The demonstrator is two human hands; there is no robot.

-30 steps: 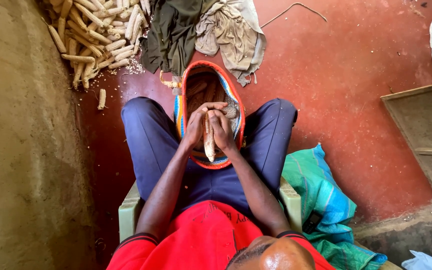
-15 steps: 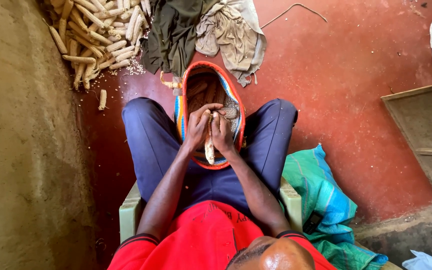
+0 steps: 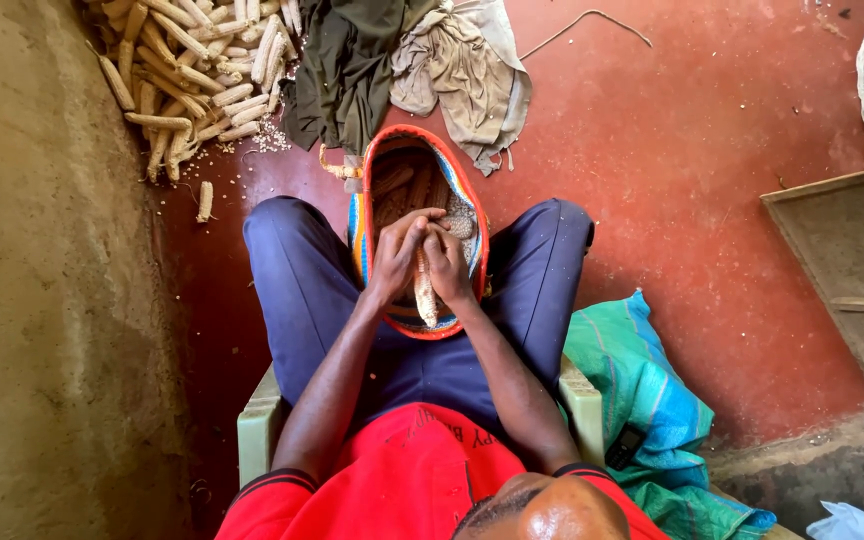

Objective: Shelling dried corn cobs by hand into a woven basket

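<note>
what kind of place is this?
Probably a rural home yard or porch used for shelling maize: red floor, earthen wall, cob pile. Both hands hold a cob over a basket.

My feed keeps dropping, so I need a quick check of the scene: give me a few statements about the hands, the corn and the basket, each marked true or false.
1. Both the left hand and the right hand grip one corn cob. True.
2. The cob is held over a metal bucket. False: it is over a woven basket with an orange rim, set between the knees.
3. A heap of cobs lies on the floor by the wall. True.
4. The person sits on the bare floor. False: on a pale plastic chair.
5. A blue-green sack lies beside the chair. True.
</note>
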